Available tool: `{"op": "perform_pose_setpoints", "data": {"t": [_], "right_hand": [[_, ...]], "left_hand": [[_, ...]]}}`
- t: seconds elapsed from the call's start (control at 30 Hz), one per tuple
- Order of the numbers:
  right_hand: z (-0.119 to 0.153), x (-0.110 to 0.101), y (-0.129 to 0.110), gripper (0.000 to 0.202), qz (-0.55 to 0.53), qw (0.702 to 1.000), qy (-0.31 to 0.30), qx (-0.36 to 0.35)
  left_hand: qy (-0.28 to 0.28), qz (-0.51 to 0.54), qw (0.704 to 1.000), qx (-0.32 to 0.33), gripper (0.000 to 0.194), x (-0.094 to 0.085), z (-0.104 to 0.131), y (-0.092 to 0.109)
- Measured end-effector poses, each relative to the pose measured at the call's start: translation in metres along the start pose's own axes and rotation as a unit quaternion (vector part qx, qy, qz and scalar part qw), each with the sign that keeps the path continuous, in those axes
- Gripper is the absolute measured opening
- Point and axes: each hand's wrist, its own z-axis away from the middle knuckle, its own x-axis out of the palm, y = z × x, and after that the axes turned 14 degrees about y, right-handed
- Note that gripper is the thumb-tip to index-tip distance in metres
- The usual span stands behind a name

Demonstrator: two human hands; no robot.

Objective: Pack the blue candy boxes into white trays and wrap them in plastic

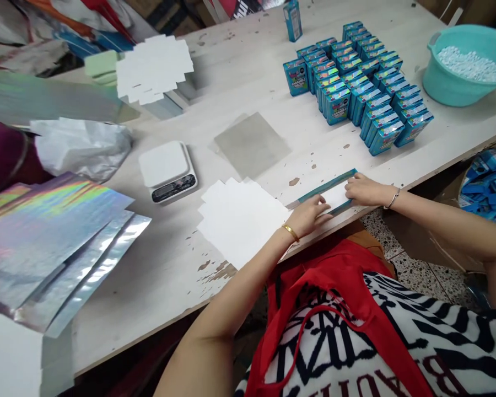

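A small carton blank (334,193) lies on the table in front of me, its white inside face up and its blue long edges standing partly folded. My right hand (367,190) has its fingers closed on the right end of this blank. My left hand (308,216) rests over its left part, fingers stretched out and a little apart. Just left of that hand, a fanned stack of white card blanks (243,218) lies flat. Finished blue candy boxes (338,106) stand upright in rows further back.
A turquoise tub (450,91) of small white candies stands at the back right. The white scale (167,168) and grey sheets (252,143) lie mid-table. Shiny silver bags (58,242) cover the left side. More blue boxes (490,187) fill a container beyond the table's edge.
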Motion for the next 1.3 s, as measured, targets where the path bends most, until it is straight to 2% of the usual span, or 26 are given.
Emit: {"op": "perform_pose_setpoints", "data": {"t": [0.07,0.13,0.2,0.27,0.33,0.4,0.47,0.53,0.67,0.73,0.87,1.03,1.2,1.3], "right_hand": [[0.006,-0.006,0.006,0.018,0.05,0.997,0.059,-0.006],[0.012,-0.013,-0.002,0.017,0.066,0.991,0.12,0.0],[0.016,-0.015,-0.025,0.02,0.05,0.984,0.17,0.008],[0.017,-0.008,-0.059,0.034,0.024,0.98,0.198,0.018],[0.016,0.006,-0.09,0.044,0.002,0.977,0.211,0.042],[0.017,0.023,-0.108,0.041,-0.02,0.974,0.215,0.073],[0.024,0.038,-0.111,0.039,-0.039,0.97,0.223,0.087],[0.035,0.047,-0.103,0.038,-0.056,0.967,0.236,0.076],[0.056,0.049,-0.084,0.035,-0.1,0.957,0.266,0.057],[0.059,0.049,-0.081,0.032,-0.117,0.947,0.292,0.058],[0.055,0.06,-0.08,0.023,-0.12,0.932,0.336,0.06],[0.067,0.08,-0.072,0.029,-0.113,0.928,0.353,0.022],[0.091,0.092,-0.069,0.059,-0.161,0.935,0.316,-0.012],[0.089,0.095,-0.076,0.055,-0.193,0.917,0.347,0.031]], "left_hand": [[0.051,-0.049,0.997,0.031,0.034,-0.016,-0.009,-0.009],[0.071,-0.117,0.99,0.042,0.045,-0.03,-0.017,-0.026],[0.033,-0.156,0.984,0.079,0.056,-0.04,-0.02,-0.043],[-0.035,-0.157,0.977,0.142,0.061,-0.043,-0.019,-0.057],[-0.101,-0.146,0.963,0.202,0.055,-0.041,-0.015,-0.063],[-0.141,-0.132,0.951,0.242,0.045,-0.037,-0.012,-0.061],[-0.146,-0.11,0.947,0.265,0.035,-0.031,-0.009,-0.056],[-0.134,-0.076,0.947,0.281,0.03,-0.024,-0.007,-0.049],[-0.106,-0.036,0.944,0.309,0.018,-0.007,-0.003,-0.035],[-0.074,-0.04,0.947,0.309,0.012,0.001,-0.001,-0.028],[-0.015,-0.051,0.962,0.268,0.019,0.017,0.004,-0.009],[0.042,-0.062,0.979,0.192,0.017,0.032,0.01,0.007],[0.054,-0.014,0.987,0.151,0.018,0.037,0.012,0.011],[0.039,0.025,0.99,0.13,0.022,0.035,0.01,0.01]]}}
